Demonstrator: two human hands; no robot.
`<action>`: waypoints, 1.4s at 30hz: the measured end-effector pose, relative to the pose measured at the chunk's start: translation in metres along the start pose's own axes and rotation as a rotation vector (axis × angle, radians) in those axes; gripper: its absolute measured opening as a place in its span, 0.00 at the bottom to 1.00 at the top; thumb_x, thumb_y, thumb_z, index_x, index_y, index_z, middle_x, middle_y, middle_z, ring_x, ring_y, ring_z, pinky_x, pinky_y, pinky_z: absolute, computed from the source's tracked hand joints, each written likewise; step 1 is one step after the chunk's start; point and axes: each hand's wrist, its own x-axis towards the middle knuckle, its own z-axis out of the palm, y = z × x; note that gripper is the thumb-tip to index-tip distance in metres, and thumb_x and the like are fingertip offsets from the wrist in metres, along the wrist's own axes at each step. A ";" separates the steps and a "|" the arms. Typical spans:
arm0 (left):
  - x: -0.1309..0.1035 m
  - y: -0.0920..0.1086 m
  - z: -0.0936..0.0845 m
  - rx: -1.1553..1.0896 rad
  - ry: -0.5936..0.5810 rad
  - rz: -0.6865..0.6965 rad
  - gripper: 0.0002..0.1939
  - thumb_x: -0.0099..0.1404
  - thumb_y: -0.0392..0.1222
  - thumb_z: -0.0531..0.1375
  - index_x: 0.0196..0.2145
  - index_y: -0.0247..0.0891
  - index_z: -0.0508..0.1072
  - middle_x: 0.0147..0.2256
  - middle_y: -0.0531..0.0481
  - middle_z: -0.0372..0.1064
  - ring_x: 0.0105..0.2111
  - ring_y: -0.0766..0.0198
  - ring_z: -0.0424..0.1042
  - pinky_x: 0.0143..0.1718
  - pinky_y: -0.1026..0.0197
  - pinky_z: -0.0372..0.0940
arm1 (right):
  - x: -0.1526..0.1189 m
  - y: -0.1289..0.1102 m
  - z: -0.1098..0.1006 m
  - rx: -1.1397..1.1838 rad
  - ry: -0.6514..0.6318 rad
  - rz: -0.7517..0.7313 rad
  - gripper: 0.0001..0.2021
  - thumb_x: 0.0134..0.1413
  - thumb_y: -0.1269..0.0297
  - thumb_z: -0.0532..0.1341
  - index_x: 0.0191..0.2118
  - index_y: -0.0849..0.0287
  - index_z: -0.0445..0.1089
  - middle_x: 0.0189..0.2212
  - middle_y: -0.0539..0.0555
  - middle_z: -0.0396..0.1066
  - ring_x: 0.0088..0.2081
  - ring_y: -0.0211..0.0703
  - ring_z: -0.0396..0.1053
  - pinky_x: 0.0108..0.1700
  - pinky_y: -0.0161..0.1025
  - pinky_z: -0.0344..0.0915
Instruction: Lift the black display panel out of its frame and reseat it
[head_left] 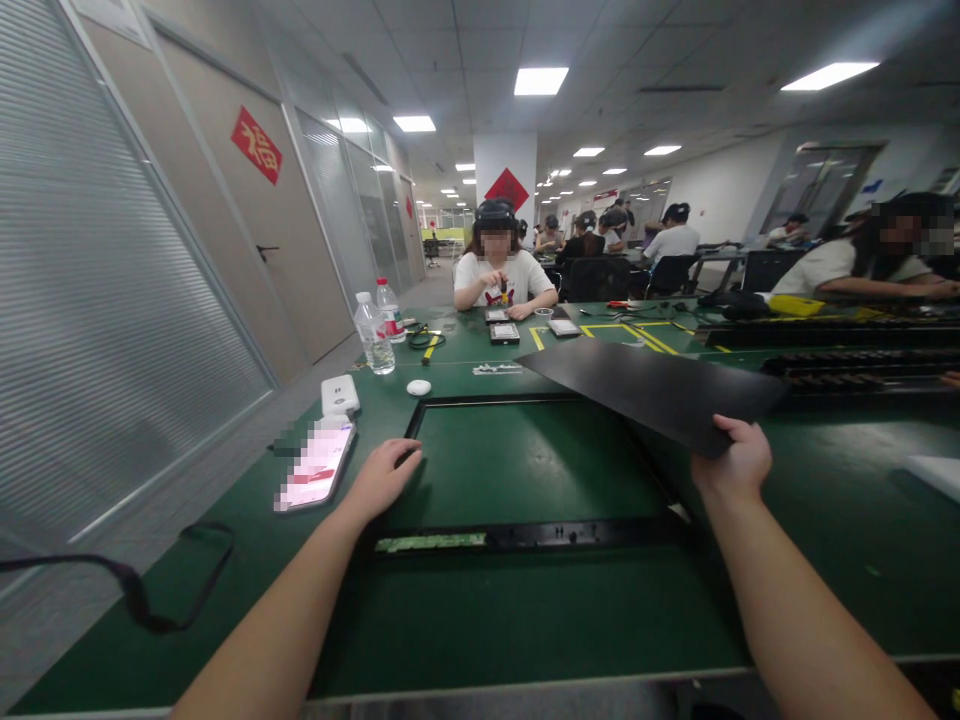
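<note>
A black rectangular frame [510, 400] lies flat on the green table, with bare tabletop showing through its middle. Its near bar [577, 534] carries a strip of green circuit board [431, 543] on the left part. My left hand [382, 475] is at the frame's left side, fingers curled together over that bar. In my right hand [735, 460] is a thin, dark, flat sheet [652, 388], pinched at its near right corner. The sheet hangs tilted above the frame's far right part, hiding that corner.
Left of the frame lie a lit phone [319, 465], a white power bank [340, 396] and a white oval case [418, 387]. Two bottles [375, 335] stand behind. A black strap [142, 600] crosses the left edge. Across the table sits a co-worker [502, 265]; black bars [847, 372] lie right.
</note>
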 end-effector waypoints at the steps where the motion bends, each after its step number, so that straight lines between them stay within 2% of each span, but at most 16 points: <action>1: 0.000 -0.001 0.000 0.017 -0.008 0.014 0.10 0.51 0.49 0.70 0.32 0.44 0.84 0.43 0.40 0.81 0.52 0.37 0.74 0.63 0.43 0.61 | -0.002 -0.002 0.002 0.033 0.084 -0.025 0.13 0.41 0.60 0.60 0.36 0.48 0.60 0.43 0.53 0.72 0.56 0.54 0.72 0.56 0.54 0.73; 3: 0.000 -0.003 0.000 0.051 -0.019 0.039 0.11 0.52 0.49 0.70 0.32 0.43 0.85 0.44 0.38 0.80 0.52 0.35 0.74 0.63 0.41 0.61 | -0.007 -0.005 0.005 0.102 0.192 -0.075 0.14 0.39 0.63 0.61 0.34 0.48 0.57 0.44 0.52 0.72 0.56 0.52 0.72 0.58 0.52 0.72; 7: 0.000 -0.008 0.000 0.113 -0.032 0.077 0.13 0.53 0.51 0.69 0.34 0.43 0.85 0.45 0.37 0.80 0.52 0.35 0.74 0.62 0.40 0.62 | -0.013 -0.009 0.007 0.143 0.221 -0.134 0.16 0.37 0.65 0.61 0.34 0.48 0.55 0.46 0.52 0.73 0.55 0.51 0.73 0.57 0.50 0.73; 13: 0.002 -0.015 0.000 0.217 -0.071 0.110 0.16 0.56 0.54 0.66 0.38 0.43 0.84 0.48 0.39 0.80 0.54 0.39 0.74 0.63 0.42 0.62 | -0.007 -0.003 0.003 0.110 0.282 -0.123 0.17 0.38 0.64 0.62 0.37 0.47 0.58 0.44 0.51 0.72 0.51 0.52 0.74 0.48 0.51 0.76; 16: 0.003 -0.017 0.000 0.289 -0.104 0.124 0.19 0.58 0.53 0.63 0.41 0.41 0.83 0.51 0.39 0.79 0.55 0.40 0.74 0.64 0.41 0.62 | -0.006 -0.001 0.005 0.161 0.358 -0.131 0.18 0.38 0.66 0.62 0.39 0.50 0.60 0.40 0.49 0.70 0.46 0.47 0.73 0.43 0.46 0.76; 20: 0.004 -0.020 0.000 0.369 -0.136 0.141 0.21 0.62 0.52 0.60 0.45 0.38 0.82 0.54 0.36 0.77 0.57 0.41 0.73 0.64 0.40 0.61 | -0.008 -0.003 0.006 0.186 0.391 -0.097 0.19 0.38 0.70 0.62 0.40 0.53 0.62 0.38 0.47 0.69 0.41 0.43 0.73 0.36 0.40 0.74; 27: 0.004 -0.022 0.000 0.441 -0.160 0.168 0.22 0.65 0.52 0.57 0.48 0.37 0.81 0.55 0.35 0.76 0.57 0.41 0.74 0.64 0.40 0.63 | -0.011 -0.013 0.008 0.216 0.439 0.030 0.19 0.40 0.76 0.60 0.39 0.51 0.59 0.42 0.46 0.71 0.41 0.39 0.74 0.30 0.34 0.73; 34: 0.004 -0.023 0.000 0.472 -0.167 0.175 0.23 0.65 0.52 0.57 0.49 0.36 0.81 0.55 0.34 0.76 0.57 0.42 0.74 0.63 0.41 0.64 | -0.007 -0.013 0.007 0.169 0.523 0.347 0.21 0.38 0.80 0.57 0.39 0.51 0.56 0.40 0.46 0.67 0.35 0.35 0.70 0.29 0.32 0.70; 42: 0.005 -0.023 0.000 0.481 -0.168 0.193 0.22 0.65 0.51 0.57 0.48 0.36 0.82 0.55 0.34 0.76 0.57 0.42 0.74 0.63 0.40 0.65 | -0.004 -0.002 0.004 0.086 0.537 0.411 0.22 0.36 0.78 0.59 0.38 0.51 0.54 0.39 0.46 0.66 0.34 0.38 0.70 0.28 0.36 0.70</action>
